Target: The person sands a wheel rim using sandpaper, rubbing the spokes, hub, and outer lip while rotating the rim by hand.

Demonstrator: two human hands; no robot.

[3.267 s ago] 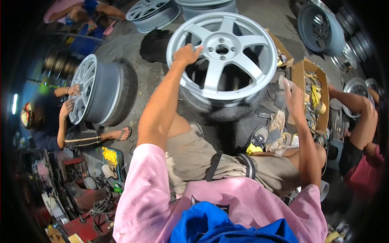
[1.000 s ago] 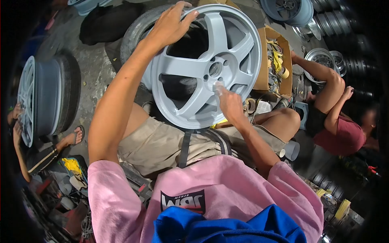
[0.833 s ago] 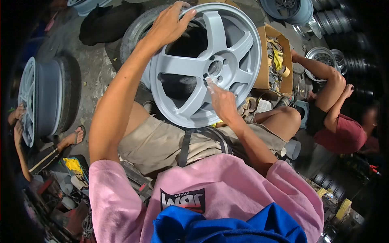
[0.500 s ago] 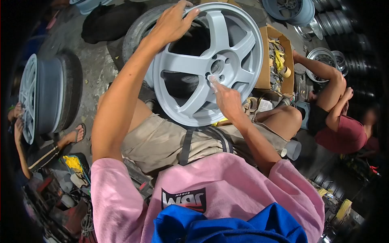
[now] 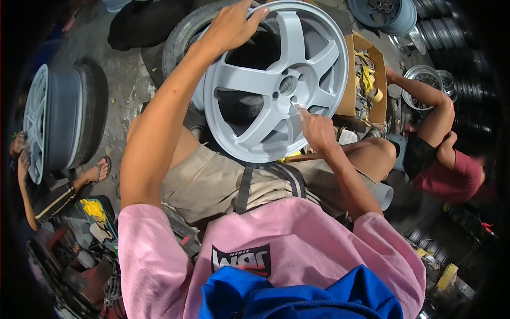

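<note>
A light grey spoked wheel rim point(image 5: 289, 48) leans tilted in front of my lap, with a tire point(image 5: 178, 45) partly behind it. My left hand point(image 5: 236, 26) grips the rim's upper left edge, thumb on the front face and the other fingers partly hidden. By the lug holes around the hub, my right hand point(image 5: 317, 132) has its index finger reaching to the lower hole. Its other fingers are curled in. Something whitish shows at that fingertip; whether it is a small piece held there or powder, I cannot make out.
A cardboard box point(image 5: 348, 80) of scraps stands right of the rim. At the far left, another person's hands point(image 5: 22, 159) touch a second rim point(image 5: 36, 125). A person in a red shirt point(image 5: 449, 175) sits at right, near more rims point(image 5: 422, 82). Black cloth-like bundle point(image 5: 149, 24) lies at upper left.
My right hand has moved slightly right and down, its fingertip shifting from beside the hub's centre to the lower lug hole. The rim has shifted slightly right; my left hand stays on its edge.
</note>
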